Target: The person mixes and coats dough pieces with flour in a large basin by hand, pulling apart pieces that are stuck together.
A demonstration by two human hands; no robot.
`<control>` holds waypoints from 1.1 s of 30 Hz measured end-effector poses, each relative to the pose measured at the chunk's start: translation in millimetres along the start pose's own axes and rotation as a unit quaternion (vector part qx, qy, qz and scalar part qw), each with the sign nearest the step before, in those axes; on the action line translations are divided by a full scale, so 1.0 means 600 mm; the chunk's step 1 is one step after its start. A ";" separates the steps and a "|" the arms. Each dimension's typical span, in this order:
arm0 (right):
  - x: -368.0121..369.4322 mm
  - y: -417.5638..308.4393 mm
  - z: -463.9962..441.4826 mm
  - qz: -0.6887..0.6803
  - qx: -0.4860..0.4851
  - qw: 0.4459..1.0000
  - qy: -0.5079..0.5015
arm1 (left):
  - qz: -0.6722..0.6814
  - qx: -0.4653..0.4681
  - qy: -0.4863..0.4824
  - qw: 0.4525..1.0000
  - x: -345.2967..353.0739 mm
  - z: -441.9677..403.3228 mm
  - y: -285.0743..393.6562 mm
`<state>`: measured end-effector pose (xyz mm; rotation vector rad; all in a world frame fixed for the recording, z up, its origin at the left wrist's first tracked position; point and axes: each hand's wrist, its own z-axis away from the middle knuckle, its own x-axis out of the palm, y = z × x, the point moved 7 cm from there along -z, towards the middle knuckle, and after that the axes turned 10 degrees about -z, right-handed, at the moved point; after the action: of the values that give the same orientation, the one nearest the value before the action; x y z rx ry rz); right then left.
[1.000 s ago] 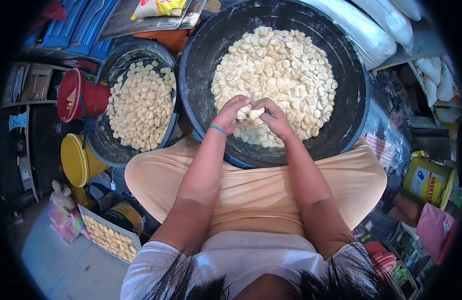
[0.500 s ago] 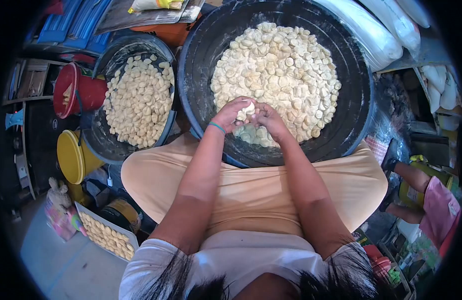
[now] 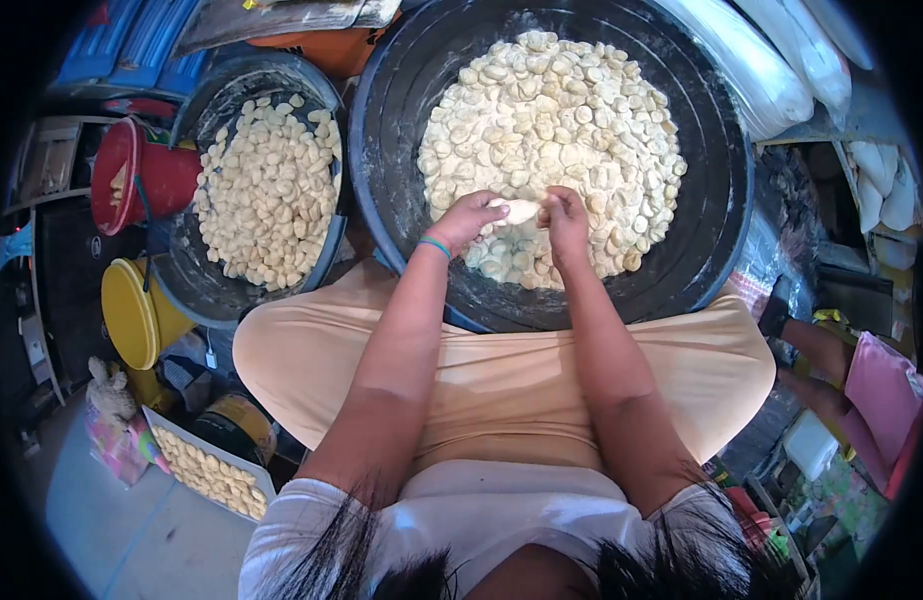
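Between my two hands is a pale, floury piece of dough point(image 3: 517, 211), stretched lengthwise. My left hand point(image 3: 464, 220), with a teal band at the wrist, has its fingers closed round one end. The fingertips of my right hand point(image 3: 565, 222) pinch the other end. Both hands are over the near side of a wide black tub point(image 3: 717, 215). Inside it lies a broad heap of flattened round dough pieces point(image 3: 582, 130) dusted with flour.
Left of the tub stands a smaller dark basin point(image 3: 187, 250) holding smooth dough pieces point(image 3: 272, 190). Beside it are a red bucket point(image 3: 167, 178) and a yellow bucket point(image 3: 132, 315). A tray of shaped dough point(image 3: 207, 470) lies lower left. White sacks point(image 3: 737, 70) lie upper right; another person's legs point(image 3: 817, 350) show at right.
My right hand has moved right and slightly up, away from my left. The dough, compact and mostly covered by fingers before, now shows as a longer strip between both hands.
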<state>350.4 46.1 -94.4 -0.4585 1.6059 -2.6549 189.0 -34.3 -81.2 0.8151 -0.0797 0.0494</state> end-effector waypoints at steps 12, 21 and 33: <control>0.046 0.024 -0.009 0.065 0.088 0.993 -0.041 | -0.096 0.035 0.133 0.986 -0.047 -0.046 -0.037; 0.031 0.029 -0.055 0.453 -0.157 0.873 -0.086 | -0.186 -0.018 0.240 0.953 -0.066 -0.030 -0.028; 0.040 -0.005 -0.042 0.005 0.131 0.990 -0.055 | -0.018 0.069 0.093 0.993 -0.029 -0.040 0.002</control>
<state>321.5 65.6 -96.9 -0.5710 1.2055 -2.7245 172.9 -16.3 -98.1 0.9466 0.1147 0.0970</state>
